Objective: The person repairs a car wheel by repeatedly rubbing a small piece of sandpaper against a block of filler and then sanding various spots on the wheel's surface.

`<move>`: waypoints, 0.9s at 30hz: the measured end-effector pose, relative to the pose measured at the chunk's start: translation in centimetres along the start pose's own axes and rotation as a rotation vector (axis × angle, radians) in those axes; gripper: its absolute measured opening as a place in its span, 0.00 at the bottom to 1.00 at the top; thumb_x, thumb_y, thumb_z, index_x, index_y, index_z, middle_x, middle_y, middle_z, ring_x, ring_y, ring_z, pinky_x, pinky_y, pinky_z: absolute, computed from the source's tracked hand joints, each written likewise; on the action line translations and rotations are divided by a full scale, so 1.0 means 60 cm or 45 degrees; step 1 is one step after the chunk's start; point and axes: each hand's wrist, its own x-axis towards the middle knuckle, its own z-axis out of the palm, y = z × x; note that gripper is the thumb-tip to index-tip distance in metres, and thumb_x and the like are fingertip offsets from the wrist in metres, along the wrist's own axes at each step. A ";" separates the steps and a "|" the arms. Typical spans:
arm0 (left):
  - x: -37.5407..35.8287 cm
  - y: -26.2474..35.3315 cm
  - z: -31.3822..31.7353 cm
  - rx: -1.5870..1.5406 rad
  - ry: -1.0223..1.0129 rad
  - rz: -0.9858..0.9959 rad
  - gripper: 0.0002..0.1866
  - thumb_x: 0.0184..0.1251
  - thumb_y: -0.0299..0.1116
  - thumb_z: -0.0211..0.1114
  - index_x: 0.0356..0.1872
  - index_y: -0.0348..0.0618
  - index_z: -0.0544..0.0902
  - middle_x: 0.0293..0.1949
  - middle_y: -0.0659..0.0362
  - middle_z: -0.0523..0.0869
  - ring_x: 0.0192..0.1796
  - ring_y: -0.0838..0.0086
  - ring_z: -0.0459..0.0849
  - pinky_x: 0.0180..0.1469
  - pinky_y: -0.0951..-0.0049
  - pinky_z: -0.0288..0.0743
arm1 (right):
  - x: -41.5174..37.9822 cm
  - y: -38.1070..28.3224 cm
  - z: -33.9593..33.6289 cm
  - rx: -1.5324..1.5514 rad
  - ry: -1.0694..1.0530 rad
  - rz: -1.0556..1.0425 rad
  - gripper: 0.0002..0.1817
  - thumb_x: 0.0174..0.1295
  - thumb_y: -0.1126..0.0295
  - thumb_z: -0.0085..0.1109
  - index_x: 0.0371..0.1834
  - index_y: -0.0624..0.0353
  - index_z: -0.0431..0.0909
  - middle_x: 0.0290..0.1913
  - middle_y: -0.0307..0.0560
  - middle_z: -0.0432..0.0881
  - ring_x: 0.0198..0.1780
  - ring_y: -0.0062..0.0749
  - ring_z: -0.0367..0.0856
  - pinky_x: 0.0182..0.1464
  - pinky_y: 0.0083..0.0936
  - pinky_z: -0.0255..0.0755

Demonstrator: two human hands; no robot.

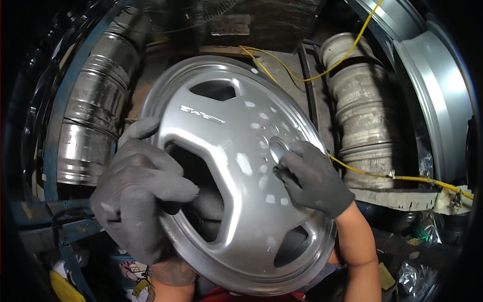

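Observation:
A silver-grey alloy wheel (pixel 201 141) stands tilted in front of me. It has window-like openings, raised lettering near its upper left and several pale patches around the hub. My left hand (pixel 141 191), in a grey work glove, grips the left edge of the wheel, with fingers bent over the rim beside the large opening. On the wheel face, just below the hub hole (pixel 278 148), rests my gloved right hand (pixel 314 176). Its fingers are pressed together against the surface; a dark bit shows under the fingertips, too hidden to name.
Stacked metal wheel barrels (pixel 95 105) line the left side, and dull, dirty ones (pixel 362 105) are stacked on the right. A yellow hose (pixel 302 79) loops behind the wheel and runs right. Another large silver rim (pixel 437 95) stands at far right. Crumpled plastic (pixel 417 279) lies lower right.

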 end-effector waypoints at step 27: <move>-0.012 -0.007 0.009 -0.235 0.091 -0.072 0.10 0.59 0.34 0.56 0.19 0.51 0.69 0.17 0.64 0.68 0.28 0.73 0.77 0.76 0.39 0.67 | -0.024 0.009 0.002 0.016 -0.041 0.024 0.13 0.61 0.73 0.62 0.49 0.56 0.79 0.52 0.57 0.82 0.52 0.56 0.82 0.58 0.50 0.76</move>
